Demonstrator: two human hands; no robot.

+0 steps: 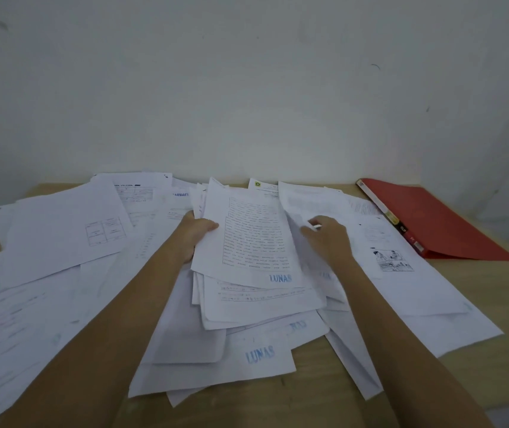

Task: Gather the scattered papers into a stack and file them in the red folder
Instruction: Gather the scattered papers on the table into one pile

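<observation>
Gripping an uneven bundle of papers in my left hand, thumb curled on top, well left of the red folder, I pinch the edge of a loose sheet with my right hand, nearer the folder. Sheets could slip from under my grip because the edges are not squared. Dragging this sheet may crease it or shove the scattered papers farther from the folder.

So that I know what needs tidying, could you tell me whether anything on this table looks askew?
Yes: the papers lie scattered at all angles across the table, and the bundle in the left hand has uneven, misaligned edges. The red folder looks fine.
</observation>
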